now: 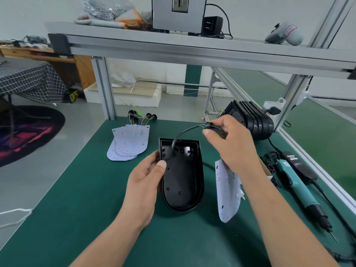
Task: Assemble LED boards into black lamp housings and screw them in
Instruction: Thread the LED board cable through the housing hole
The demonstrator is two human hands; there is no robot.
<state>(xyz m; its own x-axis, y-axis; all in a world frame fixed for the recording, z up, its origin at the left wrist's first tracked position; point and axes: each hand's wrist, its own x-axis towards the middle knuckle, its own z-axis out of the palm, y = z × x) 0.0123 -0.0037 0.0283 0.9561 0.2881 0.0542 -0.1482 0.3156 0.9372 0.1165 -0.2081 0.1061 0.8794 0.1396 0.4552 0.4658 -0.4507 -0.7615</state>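
Note:
A black lamp housing [183, 180] lies open side up on the green mat. My left hand [148, 176] grips its left wall, thumb over the rim. My right hand [231, 139] pinches a black cable [185, 132] at its rubber grommet [208, 125], where coloured wires fan out. The cable curves down into a hole near the housing's top. A white LED board [227, 191] dangles from those wires under my right wrist, beside the housing's right side.
A fanned stack of LED boards [129, 143] with wired cables [140, 116] lies at the back left. Stacked black housings [252, 120] stand at the back right. A teal electric screwdriver [300, 189] and its power adapter [298, 164] lie along the right edge.

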